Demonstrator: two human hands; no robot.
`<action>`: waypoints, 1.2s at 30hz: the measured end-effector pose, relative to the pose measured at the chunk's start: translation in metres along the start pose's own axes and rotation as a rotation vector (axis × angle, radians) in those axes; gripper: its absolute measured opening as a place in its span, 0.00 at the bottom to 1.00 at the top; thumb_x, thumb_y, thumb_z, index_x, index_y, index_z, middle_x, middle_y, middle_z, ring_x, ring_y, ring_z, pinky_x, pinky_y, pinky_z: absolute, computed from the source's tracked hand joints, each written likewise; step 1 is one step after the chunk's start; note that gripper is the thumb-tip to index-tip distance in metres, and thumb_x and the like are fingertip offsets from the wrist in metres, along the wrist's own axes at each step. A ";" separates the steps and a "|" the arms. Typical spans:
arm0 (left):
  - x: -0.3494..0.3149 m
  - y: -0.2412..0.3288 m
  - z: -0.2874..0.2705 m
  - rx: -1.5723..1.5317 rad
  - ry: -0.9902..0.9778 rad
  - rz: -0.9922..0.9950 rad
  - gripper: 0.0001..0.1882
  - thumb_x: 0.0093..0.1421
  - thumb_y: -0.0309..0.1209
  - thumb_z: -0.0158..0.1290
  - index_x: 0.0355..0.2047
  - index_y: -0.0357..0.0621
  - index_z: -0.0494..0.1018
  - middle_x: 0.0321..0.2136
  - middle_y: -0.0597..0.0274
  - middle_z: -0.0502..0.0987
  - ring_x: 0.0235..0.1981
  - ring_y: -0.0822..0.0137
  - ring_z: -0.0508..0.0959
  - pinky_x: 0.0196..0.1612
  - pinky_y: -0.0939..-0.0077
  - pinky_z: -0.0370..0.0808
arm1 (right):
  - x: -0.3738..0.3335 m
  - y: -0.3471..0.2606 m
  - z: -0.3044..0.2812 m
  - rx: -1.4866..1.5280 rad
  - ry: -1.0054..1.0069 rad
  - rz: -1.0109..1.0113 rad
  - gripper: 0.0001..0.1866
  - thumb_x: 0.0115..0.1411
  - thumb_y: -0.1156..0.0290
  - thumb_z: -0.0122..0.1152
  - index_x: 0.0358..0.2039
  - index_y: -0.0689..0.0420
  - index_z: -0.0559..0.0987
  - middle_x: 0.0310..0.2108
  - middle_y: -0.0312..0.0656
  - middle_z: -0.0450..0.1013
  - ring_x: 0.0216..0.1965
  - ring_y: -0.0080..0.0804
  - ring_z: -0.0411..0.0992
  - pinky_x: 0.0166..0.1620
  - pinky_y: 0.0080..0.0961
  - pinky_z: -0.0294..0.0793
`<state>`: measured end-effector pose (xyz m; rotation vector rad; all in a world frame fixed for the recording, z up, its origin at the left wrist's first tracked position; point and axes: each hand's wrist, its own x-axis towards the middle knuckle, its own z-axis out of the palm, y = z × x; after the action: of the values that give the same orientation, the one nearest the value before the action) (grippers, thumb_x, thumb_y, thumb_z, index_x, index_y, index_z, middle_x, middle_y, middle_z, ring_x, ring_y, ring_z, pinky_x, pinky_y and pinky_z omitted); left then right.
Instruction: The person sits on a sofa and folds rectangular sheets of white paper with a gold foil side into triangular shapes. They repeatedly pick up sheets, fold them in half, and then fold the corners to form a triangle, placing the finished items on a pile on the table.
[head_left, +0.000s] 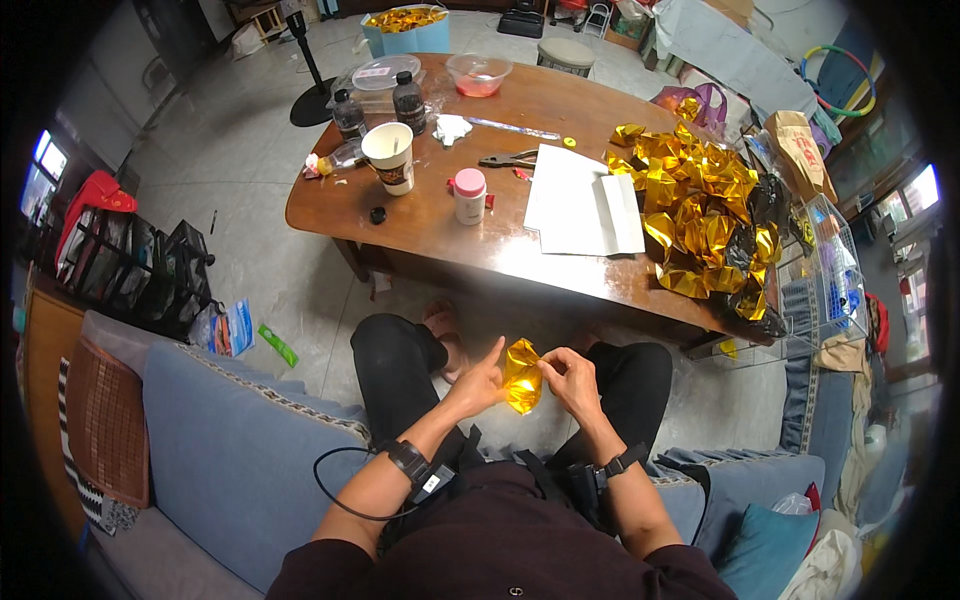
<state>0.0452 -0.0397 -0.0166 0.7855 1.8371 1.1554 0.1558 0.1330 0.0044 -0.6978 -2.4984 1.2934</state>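
Observation:
In front of my lap I have a piece of folded gold foil paper, puffed and creased, standing upright between my hands. My right hand pinches its right edge between thumb and fingers. On the other side my left hand is open, its thumb stretched up away from the foil. The left fingers reach the foil's left edge, and their tips are partly hidden. Many similar gold foil pieces lie heaped on the right end of the wooden table, some on black plastic.
Across the table are white paper sheets, a pink-capped bottle, a paper cup, pliers, dark bottles and a clear bowl. A light-blue tub of gold pieces stands beyond. A wire cage is at right.

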 end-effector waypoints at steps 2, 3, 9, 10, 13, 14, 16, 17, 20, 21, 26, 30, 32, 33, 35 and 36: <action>0.002 0.001 0.001 -0.036 0.148 0.030 0.49 0.50 0.25 0.58 0.67 0.49 0.40 0.22 0.63 0.72 0.24 0.75 0.73 0.32 0.81 0.72 | 0.000 -0.005 0.002 0.017 -0.002 0.049 0.09 0.49 0.71 0.63 0.28 0.63 0.78 0.27 0.47 0.76 0.29 0.40 0.76 0.35 0.30 0.74; 0.004 0.002 0.001 -0.055 0.223 0.045 0.49 0.50 0.27 0.59 0.67 0.49 0.40 0.23 0.62 0.74 0.26 0.73 0.75 0.34 0.79 0.72 | -0.001 -0.006 0.003 0.029 -0.006 0.072 0.09 0.50 0.71 0.62 0.28 0.64 0.78 0.27 0.47 0.76 0.29 0.40 0.76 0.35 0.30 0.74; 0.017 0.019 -0.006 -0.023 0.403 0.103 0.45 0.51 0.22 0.56 0.66 0.53 0.46 0.26 0.61 0.77 0.25 0.71 0.77 0.35 0.77 0.75 | -0.008 -0.007 0.009 0.157 0.022 0.164 0.09 0.52 0.70 0.61 0.28 0.64 0.78 0.24 0.45 0.76 0.27 0.30 0.75 0.34 0.26 0.73; 0.018 0.020 -0.007 -0.004 0.410 0.102 0.45 0.51 0.22 0.56 0.66 0.53 0.46 0.26 0.61 0.77 0.25 0.71 0.77 0.35 0.77 0.75 | -0.007 -0.005 0.006 0.188 0.025 0.179 0.09 0.52 0.70 0.60 0.28 0.65 0.78 0.23 0.45 0.76 0.27 0.28 0.75 0.34 0.26 0.73; 0.025 0.026 -0.008 -0.119 0.384 0.166 0.47 0.50 0.21 0.57 0.67 0.53 0.45 0.26 0.62 0.77 0.26 0.73 0.76 0.33 0.80 0.75 | 0.006 0.008 -0.012 0.388 -0.023 0.258 0.08 0.54 0.70 0.60 0.29 0.63 0.79 0.23 0.36 0.75 0.25 0.22 0.72 0.33 0.21 0.72; 0.028 0.032 -0.009 -0.172 0.369 0.194 0.47 0.50 0.21 0.58 0.67 0.53 0.45 0.27 0.62 0.77 0.26 0.74 0.76 0.33 0.81 0.75 | 0.015 0.014 -0.026 0.472 -0.025 0.272 0.08 0.54 0.70 0.60 0.30 0.62 0.79 0.23 0.35 0.75 0.25 0.21 0.71 0.32 0.20 0.71; 0.029 0.039 -0.013 -0.321 0.346 0.222 0.47 0.51 0.18 0.59 0.67 0.48 0.44 0.35 0.60 0.74 0.30 0.78 0.73 0.32 0.88 0.71 | 0.042 0.009 -0.079 0.630 0.078 0.240 0.04 0.55 0.71 0.60 0.27 0.59 0.78 0.20 0.31 0.72 0.20 0.16 0.66 0.25 0.14 0.65; 0.032 0.031 -0.016 -0.306 0.344 0.239 0.47 0.51 0.21 0.60 0.66 0.50 0.45 0.34 0.60 0.75 0.30 0.76 0.74 0.32 0.85 0.73 | 0.060 0.009 -0.111 0.709 0.163 0.232 0.04 0.55 0.72 0.60 0.27 0.59 0.77 0.17 0.30 0.69 0.18 0.17 0.64 0.24 0.13 0.63; 0.040 0.005 -0.011 -0.293 0.315 0.236 0.46 0.52 0.24 0.60 0.66 0.49 0.46 0.34 0.59 0.76 0.30 0.74 0.76 0.33 0.81 0.75 | 0.114 -0.017 -0.208 0.843 0.482 0.040 0.07 0.58 0.71 0.60 0.34 0.60 0.75 0.24 0.35 0.70 0.24 0.20 0.68 0.26 0.15 0.67; 0.044 0.003 -0.005 -0.295 0.283 0.230 0.45 0.52 0.25 0.60 0.66 0.48 0.46 0.35 0.58 0.76 0.30 0.74 0.76 0.33 0.81 0.74 | 0.131 -0.001 -0.242 0.873 0.556 -0.124 0.08 0.59 0.70 0.58 0.38 0.60 0.75 0.26 0.36 0.72 0.27 0.21 0.70 0.31 0.14 0.69; 0.036 0.003 0.011 -0.395 0.204 0.148 0.43 0.55 0.25 0.58 0.66 0.45 0.45 0.36 0.57 0.76 0.31 0.75 0.75 0.32 0.82 0.73 | 0.155 0.018 -0.242 0.798 0.740 -0.113 0.12 0.62 0.66 0.55 0.42 0.61 0.74 0.32 0.39 0.74 0.32 0.23 0.71 0.32 0.15 0.69; 0.022 -0.010 0.016 -0.404 0.153 0.067 0.41 0.56 0.26 0.57 0.65 0.45 0.48 0.34 0.59 0.76 0.30 0.77 0.74 0.31 0.83 0.73 | 0.115 0.044 -0.143 -0.062 0.562 -0.235 0.04 0.55 0.75 0.61 0.30 0.61 0.80 0.25 0.36 0.74 0.27 0.21 0.71 0.30 0.19 0.70; 0.021 -0.018 0.012 -0.347 0.113 0.051 0.39 0.56 0.26 0.57 0.65 0.44 0.51 0.33 0.60 0.76 0.29 0.77 0.75 0.31 0.83 0.73 | 0.115 0.060 -0.112 -0.110 0.536 -0.276 0.05 0.53 0.75 0.63 0.32 0.61 0.80 0.26 0.40 0.74 0.26 0.25 0.72 0.30 0.20 0.70; 0.020 -0.024 0.009 -0.270 0.117 0.037 0.36 0.57 0.24 0.56 0.64 0.44 0.53 0.34 0.63 0.76 0.31 0.77 0.75 0.32 0.83 0.74 | 0.122 0.057 -0.108 -0.095 0.593 -0.234 0.06 0.53 0.75 0.63 0.32 0.61 0.80 0.27 0.41 0.75 0.27 0.27 0.73 0.32 0.21 0.71; 0.017 -0.027 0.006 -0.336 0.128 0.012 0.36 0.57 0.24 0.56 0.64 0.45 0.54 0.34 0.64 0.76 0.31 0.77 0.75 0.32 0.83 0.74 | 0.140 0.057 -0.109 -0.106 0.703 -0.166 0.07 0.53 0.73 0.62 0.33 0.60 0.80 0.29 0.43 0.75 0.31 0.35 0.72 0.36 0.28 0.70; 0.017 -0.028 0.006 -0.371 0.133 0.001 0.36 0.57 0.24 0.56 0.64 0.45 0.54 0.34 0.64 0.76 0.31 0.76 0.76 0.32 0.83 0.74 | 0.151 0.059 -0.112 -0.133 0.756 -0.141 0.07 0.53 0.72 0.61 0.33 0.60 0.79 0.30 0.44 0.75 0.34 0.39 0.72 0.40 0.32 0.69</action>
<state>0.0401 -0.0341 -0.0485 0.5058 1.6546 1.5230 0.0915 0.3188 0.0201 -0.8271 -1.9639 0.6399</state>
